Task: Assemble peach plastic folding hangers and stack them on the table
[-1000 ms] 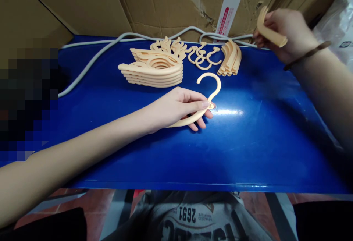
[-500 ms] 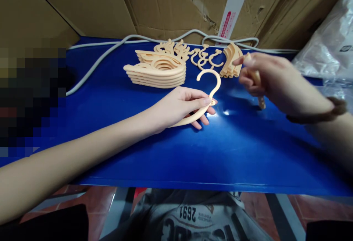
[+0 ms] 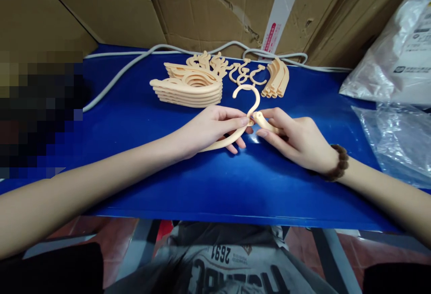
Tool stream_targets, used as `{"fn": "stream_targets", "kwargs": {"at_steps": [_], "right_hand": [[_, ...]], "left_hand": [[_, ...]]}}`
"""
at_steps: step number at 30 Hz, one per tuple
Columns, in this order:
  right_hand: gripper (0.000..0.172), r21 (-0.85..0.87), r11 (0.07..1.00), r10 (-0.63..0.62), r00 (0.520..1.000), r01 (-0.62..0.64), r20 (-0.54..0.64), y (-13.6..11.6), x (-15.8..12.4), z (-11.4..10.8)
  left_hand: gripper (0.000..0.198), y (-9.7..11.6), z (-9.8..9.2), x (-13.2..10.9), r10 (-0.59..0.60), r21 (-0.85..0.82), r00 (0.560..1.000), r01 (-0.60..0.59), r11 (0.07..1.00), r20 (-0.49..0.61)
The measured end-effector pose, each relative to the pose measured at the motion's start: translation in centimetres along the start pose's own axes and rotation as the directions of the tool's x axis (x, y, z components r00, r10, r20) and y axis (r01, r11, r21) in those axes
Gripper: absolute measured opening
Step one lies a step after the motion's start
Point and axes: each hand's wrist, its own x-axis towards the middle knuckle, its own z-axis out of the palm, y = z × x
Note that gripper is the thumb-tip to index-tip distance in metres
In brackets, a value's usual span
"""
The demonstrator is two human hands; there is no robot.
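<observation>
My left hand [image 3: 215,128] pinches a cream plastic hanger piece [image 3: 232,138], a curved arm with a hook rising from its end. Between the fingers of my right hand [image 3: 292,137] is a second cream hanger arm [image 3: 266,122], its holed end close beside the joint below the hook. Whether the two parts touch I cannot tell. Most of the right piece is covered by my fingers. Behind my left hand sits a stack of folded hangers [image 3: 188,94]. Several loose hooks [image 3: 257,76] and a bundle of curved hanger arms [image 3: 276,78] lie farther back.
On the blue table [image 3: 229,186] a grey cable [image 3: 134,60] runs along the back, against cardboard boxes [image 3: 202,6]. More small cream parts [image 3: 204,59] lie behind the stack. A plastic bag [image 3: 387,60] and clear wrapping [image 3: 404,137] occupy the right side.
My right hand has come left and down from near the bundle, bringing the hanger arm up to the hook joint. My left hand keeps its grip, nearly unmoved.
</observation>
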Motion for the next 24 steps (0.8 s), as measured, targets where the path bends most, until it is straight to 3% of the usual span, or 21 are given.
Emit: {"fn": "stream_targets", "kwargs": {"at_steps": [5, 13, 24], "right_hand": [[0.030, -0.057, 0.998, -0.012, 0.999, 0.009, -0.045, 0.05, 0.10, 0.25], [0.026, -0.059, 0.997, -0.053, 0.999, 0.053, 0.006, 0.23, 0.42, 0.28], [0.028, -0.212, 0.974, -0.066, 0.996, 0.078, 0.062, 0.32, -0.07, 0.15]], "left_hand": [[0.017, -0.14, -0.06, 0.03, 0.014, -0.012, 1.000, -0.014, 1.000, -0.009], [0.019, 0.01, -0.10, -0.06, 0.040, -0.010, 0.999, -0.040, 0.999, -0.019], [0.019, -0.15, -0.24, 0.00, 0.033, -0.027, 0.999, -0.034, 0.999, -0.042]]}}
